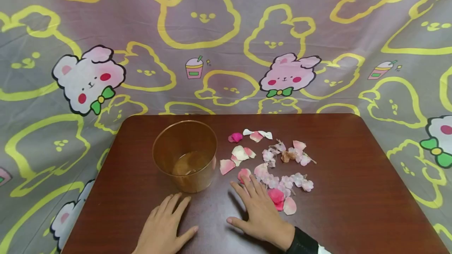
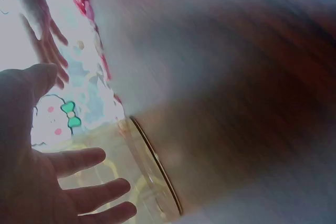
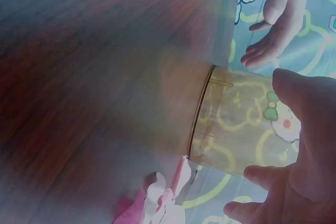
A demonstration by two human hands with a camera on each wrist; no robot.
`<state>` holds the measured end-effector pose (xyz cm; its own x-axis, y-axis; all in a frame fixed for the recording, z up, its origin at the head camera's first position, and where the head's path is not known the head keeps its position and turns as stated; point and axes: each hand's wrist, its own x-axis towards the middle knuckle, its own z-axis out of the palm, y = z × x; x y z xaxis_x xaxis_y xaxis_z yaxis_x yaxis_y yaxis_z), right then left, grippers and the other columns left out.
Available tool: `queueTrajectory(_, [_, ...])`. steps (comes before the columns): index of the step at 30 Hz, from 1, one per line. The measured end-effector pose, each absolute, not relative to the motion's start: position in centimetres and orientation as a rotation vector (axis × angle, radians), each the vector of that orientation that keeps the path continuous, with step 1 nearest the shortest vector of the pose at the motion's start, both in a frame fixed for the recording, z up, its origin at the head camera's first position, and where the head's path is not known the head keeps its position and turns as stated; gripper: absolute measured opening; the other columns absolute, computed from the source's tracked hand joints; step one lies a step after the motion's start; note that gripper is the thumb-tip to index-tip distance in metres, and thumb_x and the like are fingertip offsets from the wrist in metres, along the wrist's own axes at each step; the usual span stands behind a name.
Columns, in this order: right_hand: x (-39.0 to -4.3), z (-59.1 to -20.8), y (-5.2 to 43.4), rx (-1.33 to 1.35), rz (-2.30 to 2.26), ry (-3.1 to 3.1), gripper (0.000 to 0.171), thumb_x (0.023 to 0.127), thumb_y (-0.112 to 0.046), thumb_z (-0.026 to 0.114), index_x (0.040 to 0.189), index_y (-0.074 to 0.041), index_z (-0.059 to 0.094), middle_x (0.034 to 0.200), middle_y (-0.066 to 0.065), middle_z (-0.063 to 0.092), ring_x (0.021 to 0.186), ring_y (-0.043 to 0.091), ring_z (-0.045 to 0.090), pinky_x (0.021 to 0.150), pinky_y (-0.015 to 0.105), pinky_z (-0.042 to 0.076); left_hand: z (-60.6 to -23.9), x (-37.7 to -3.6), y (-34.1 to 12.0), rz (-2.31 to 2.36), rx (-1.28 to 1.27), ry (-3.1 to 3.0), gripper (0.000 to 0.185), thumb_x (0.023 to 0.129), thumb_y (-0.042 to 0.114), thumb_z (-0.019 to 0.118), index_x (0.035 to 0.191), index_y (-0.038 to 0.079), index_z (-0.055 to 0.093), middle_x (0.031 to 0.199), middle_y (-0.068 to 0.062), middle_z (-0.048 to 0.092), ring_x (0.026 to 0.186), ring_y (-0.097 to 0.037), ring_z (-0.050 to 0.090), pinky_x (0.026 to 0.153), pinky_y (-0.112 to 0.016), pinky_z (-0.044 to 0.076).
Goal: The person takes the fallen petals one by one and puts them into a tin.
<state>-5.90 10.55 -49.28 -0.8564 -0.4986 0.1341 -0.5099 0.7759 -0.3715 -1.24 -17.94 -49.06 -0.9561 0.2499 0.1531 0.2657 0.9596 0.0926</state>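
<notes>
Both hands lie flat with fingers spread on the table (image 1: 353,175): the left hand (image 1: 166,226) just before the amber plastic cup (image 1: 184,155), the right hand (image 1: 259,211) touching the scattered petals (image 1: 279,167) right of it, seemingly steadying them.

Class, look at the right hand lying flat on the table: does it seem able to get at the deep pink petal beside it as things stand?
Probably yes. The right hand lies open on the table, and the deep pink petal lies right beside its fingers with nothing on top. The cup stands on the hand's other side, out of the way.
</notes>
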Motion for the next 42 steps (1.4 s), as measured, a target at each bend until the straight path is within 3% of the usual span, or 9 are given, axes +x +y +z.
queueTrajectory(16, [-6.9, -48.6, 11.1, 0.809, 0.670, -2.946, 0.087, 0.084, -0.058, 0.072, 0.154, -0.017, 0.041, 0.164, 0.016, 0.034, 0.149, 0.045, 0.034, 0.115, 0.062, 0.033, -47.1, -3.7, -23.3, -0.562, -0.048, -2.945, 0.060, 0.090, 0.038, 0.073, 0.139, 0.007, 0.056, 0.137, -0.020, 0.060, 0.125, -0.044, 0.057, 0.092, -0.064, 0.048])
queueTrajectory(23, [-7.1, -48.4, 11.2, 0.769, 0.714, -2.951, 0.084, 0.085, -0.056, 0.073, 0.154, -0.019, 0.043, 0.163, 0.015, 0.036, 0.148, 0.045, 0.036, 0.115, 0.062, 0.034, -45.2, -5.4, -24.7, -0.652, 0.100, -2.851, 0.056, 0.099, 0.041, 0.061, 0.145, 0.010, 0.050, 0.141, -0.022, 0.057, 0.121, -0.047, 0.059, 0.078, -0.064, 0.051])
queueTrajectory(29, [-7.3, -48.5, 11.2, 0.764, 0.684, -2.956, 0.083, 0.085, -0.058, 0.072, 0.152, -0.018, 0.045, 0.161, 0.017, 0.038, 0.146, 0.046, 0.038, 0.115, 0.061, 0.035, -43.0, -7.0, -24.9, -0.703, 0.117, -2.772, 0.053, 0.103, 0.041, 0.054, 0.145, 0.009, 0.049, 0.137, -0.020, 0.061, 0.115, -0.045, 0.062, 0.073, -0.061, 0.049])
queueTrajectory(34, [-7.6, -48.4, 11.2, 0.778, 0.675, -2.919, 0.082, 0.084, -0.053, 0.075, 0.151, -0.016, 0.046, 0.157, 0.019, 0.043, 0.144, 0.046, 0.041, 0.115, 0.061, 0.035, -41.1, -8.6, -25.1, -0.712, 0.058, -2.716, 0.052, 0.103, 0.038, 0.054, 0.145, 0.008, 0.049, 0.135, -0.021, 0.061, 0.110, -0.045, 0.063, 0.072, -0.060, 0.048])
queueTrajectory(42, [-8.0, -48.6, 11.3, 0.784, 0.656, -2.877, 0.080, 0.083, -0.050, 0.078, 0.149, -0.016, 0.048, 0.153, 0.018, 0.048, 0.141, 0.045, 0.045, 0.114, 0.058, 0.036, -37.8, -11.9, -24.2, -0.656, -0.028, -2.754, 0.057, 0.101, 0.042, 0.056, 0.147, 0.009, 0.047, 0.142, -0.023, 0.056, 0.121, -0.046, 0.057, 0.080, -0.065, 0.047])
